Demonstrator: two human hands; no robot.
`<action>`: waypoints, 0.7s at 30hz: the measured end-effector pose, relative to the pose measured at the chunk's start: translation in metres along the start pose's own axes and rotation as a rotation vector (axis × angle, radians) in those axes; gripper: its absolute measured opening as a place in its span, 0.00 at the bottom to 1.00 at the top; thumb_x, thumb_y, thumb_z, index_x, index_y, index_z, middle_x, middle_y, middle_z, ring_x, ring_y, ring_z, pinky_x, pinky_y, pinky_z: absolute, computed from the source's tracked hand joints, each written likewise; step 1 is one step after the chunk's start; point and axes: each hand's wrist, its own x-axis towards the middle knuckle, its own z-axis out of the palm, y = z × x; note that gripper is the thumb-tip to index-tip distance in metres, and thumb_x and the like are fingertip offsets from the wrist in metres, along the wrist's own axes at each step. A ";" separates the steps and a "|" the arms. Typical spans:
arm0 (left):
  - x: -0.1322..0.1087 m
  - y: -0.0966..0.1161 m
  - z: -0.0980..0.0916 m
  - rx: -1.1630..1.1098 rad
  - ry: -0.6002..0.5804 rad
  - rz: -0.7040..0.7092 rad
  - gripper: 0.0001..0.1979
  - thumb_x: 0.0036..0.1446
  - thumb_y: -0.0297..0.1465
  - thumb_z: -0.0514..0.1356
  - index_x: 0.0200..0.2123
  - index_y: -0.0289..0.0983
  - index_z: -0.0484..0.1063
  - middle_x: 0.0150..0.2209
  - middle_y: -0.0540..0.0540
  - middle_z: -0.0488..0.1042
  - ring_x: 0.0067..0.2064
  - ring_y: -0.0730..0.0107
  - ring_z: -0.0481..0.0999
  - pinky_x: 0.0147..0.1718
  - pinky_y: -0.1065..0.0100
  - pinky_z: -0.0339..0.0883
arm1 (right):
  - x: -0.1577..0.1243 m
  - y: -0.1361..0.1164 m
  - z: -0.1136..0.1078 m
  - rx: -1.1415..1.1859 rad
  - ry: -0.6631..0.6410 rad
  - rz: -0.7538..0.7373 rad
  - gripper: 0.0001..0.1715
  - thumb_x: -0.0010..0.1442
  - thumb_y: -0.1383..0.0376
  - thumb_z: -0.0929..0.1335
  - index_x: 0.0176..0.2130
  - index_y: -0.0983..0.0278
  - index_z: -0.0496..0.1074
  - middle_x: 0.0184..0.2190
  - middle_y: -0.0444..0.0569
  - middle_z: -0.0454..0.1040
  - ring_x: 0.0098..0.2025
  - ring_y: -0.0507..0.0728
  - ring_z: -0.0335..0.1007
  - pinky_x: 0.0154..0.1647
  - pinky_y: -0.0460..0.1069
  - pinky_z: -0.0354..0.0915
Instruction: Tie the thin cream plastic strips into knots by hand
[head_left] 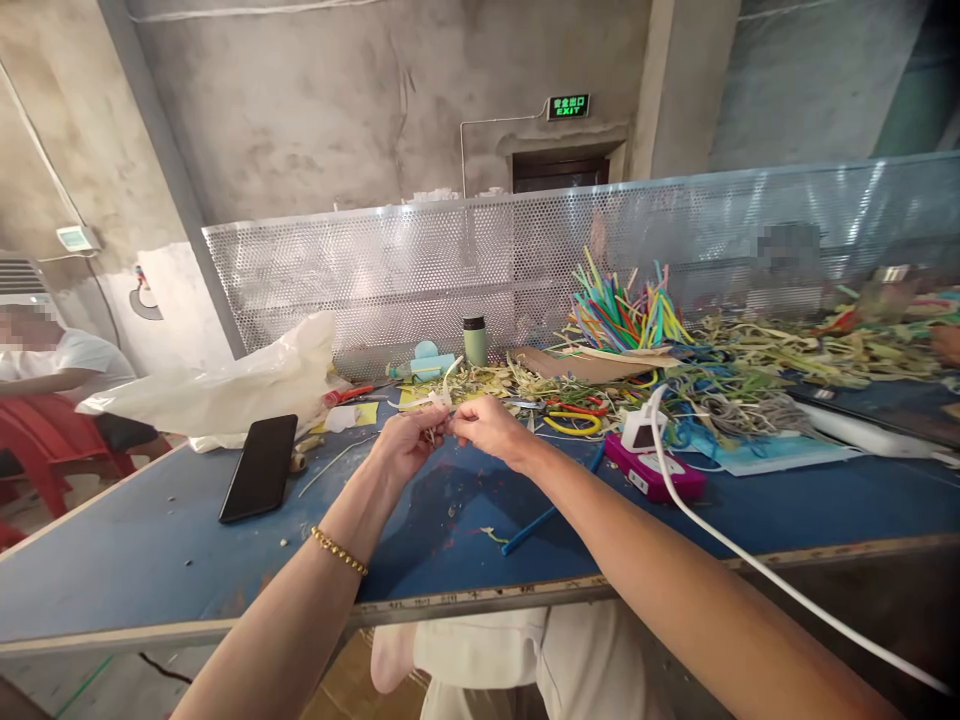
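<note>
My left hand (411, 440) is closed over the middle of the blue table, gripping a small bundle of pale strips (444, 397). One strip end sticks up above the fingers and another points left. Close beside it, my right hand (484, 428) is closed in a pinch at the same bundle, the fingertips of both hands nearly meeting. What lies right between the right fingertips is too small to make out. On the table below the hands are a blue stick (529, 528) and a thin yellowish scrap (493, 537).
A black phone (259, 468) and a white plastic bag (225, 385) are at left. Behind the hands stand a green cup (475, 342), leafy scraps (750, 350) and colourful pipe cleaners (626, 310). A magenta power strip (660, 473) with a white cable is at right. Another person sits far left.
</note>
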 end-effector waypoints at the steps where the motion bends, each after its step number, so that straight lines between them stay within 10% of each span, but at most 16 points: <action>1: 0.000 0.000 0.000 0.002 0.002 -0.002 0.07 0.47 0.18 0.65 0.22 0.30 0.73 0.19 0.47 0.71 0.21 0.76 0.70 0.21 0.75 0.62 | 0.000 0.000 -0.001 0.024 -0.015 0.004 0.10 0.51 0.65 0.68 0.21 0.67 0.71 0.16 0.43 0.69 0.19 0.48 0.57 0.21 0.45 0.51; 21: 0.004 0.015 -0.009 -0.052 0.081 0.034 0.05 0.50 0.18 0.65 0.24 0.29 0.74 0.19 0.50 0.70 0.20 0.80 0.67 0.21 0.77 0.64 | -0.011 -0.015 -0.007 0.153 -0.195 0.128 0.08 0.45 0.68 0.69 0.18 0.66 0.68 0.11 0.39 0.64 0.13 0.45 0.52 0.13 0.44 0.46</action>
